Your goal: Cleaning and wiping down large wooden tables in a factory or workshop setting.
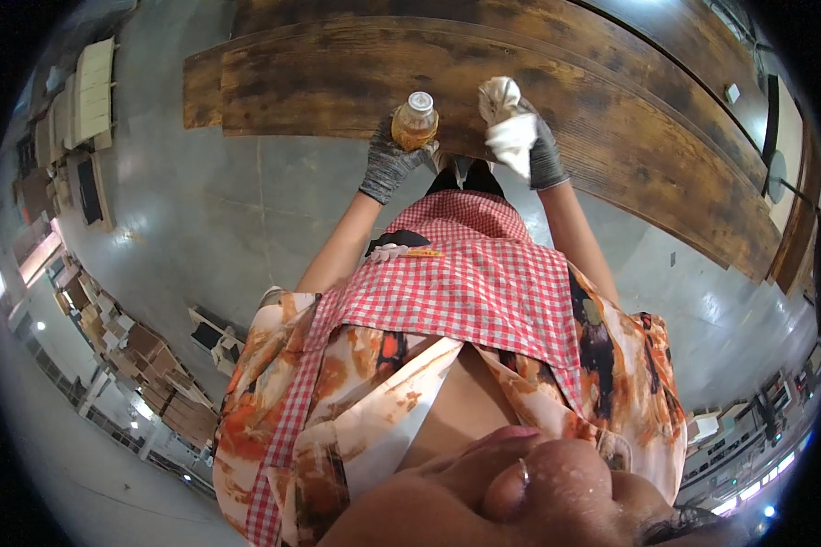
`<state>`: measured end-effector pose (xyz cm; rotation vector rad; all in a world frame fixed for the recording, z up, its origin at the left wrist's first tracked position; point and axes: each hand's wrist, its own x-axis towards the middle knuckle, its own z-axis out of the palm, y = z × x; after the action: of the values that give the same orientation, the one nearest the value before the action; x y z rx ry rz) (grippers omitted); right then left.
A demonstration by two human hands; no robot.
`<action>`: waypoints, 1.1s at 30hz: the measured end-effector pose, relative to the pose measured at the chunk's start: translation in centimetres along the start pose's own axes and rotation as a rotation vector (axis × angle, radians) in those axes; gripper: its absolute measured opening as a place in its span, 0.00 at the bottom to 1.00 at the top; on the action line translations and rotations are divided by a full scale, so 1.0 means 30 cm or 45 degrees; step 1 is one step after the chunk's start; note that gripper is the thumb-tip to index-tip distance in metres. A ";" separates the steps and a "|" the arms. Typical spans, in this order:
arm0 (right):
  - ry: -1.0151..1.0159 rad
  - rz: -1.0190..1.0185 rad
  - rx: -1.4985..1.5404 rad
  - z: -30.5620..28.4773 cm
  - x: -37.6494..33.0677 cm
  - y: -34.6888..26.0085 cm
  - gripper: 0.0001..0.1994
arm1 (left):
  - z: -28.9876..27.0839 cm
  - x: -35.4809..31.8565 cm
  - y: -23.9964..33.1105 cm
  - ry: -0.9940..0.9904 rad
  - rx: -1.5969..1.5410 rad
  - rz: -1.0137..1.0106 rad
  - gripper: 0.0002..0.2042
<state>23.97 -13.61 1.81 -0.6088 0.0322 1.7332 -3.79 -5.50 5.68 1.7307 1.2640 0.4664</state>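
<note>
In a grey knit glove, my left hand is wrapped round a small clear bottle with a white cap and an amber-brown lower part. The bottle is upright, close to the near edge of a dark brown wood-grain board. My right hand, gloved the same way, grips a crumpled white cloth. The cloth hangs over the board's near edge and hides most of my right fingers. I cannot tell whether it touches the board.
More wood-grain boards lie beyond and to the right. A small white piece rests on one at the far right. Stacked cardboard boxes stand at the left, with pale panels farther up. Grey floor surrounds me.
</note>
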 end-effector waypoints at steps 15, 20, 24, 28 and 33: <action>-0.572 -0.049 0.691 -0.133 0.116 0.176 0.29 | -0.082 -0.052 0.383 -0.584 0.468 -0.254 0.34; -0.591 -0.069 0.673 -0.074 0.110 0.178 0.28 | -0.116 -0.053 0.455 -0.686 0.637 -0.334 0.33; -0.591 -0.085 0.669 -0.059 0.115 0.186 0.27 | -0.133 -0.048 0.510 -0.694 0.738 -0.402 0.33; -0.587 -0.093 0.676 -0.050 0.107 0.195 0.26 | -0.148 -0.049 0.524 -0.719 0.758 -0.366 0.33; -0.584 -0.104 0.677 -0.029 0.098 0.196 0.26 | -0.146 -0.054 0.510 -0.748 0.793 -0.376 0.35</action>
<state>18.55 -12.80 -1.92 0.1775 0.1382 1.6555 0.73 -5.85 21.03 1.9203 1.2524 -0.6367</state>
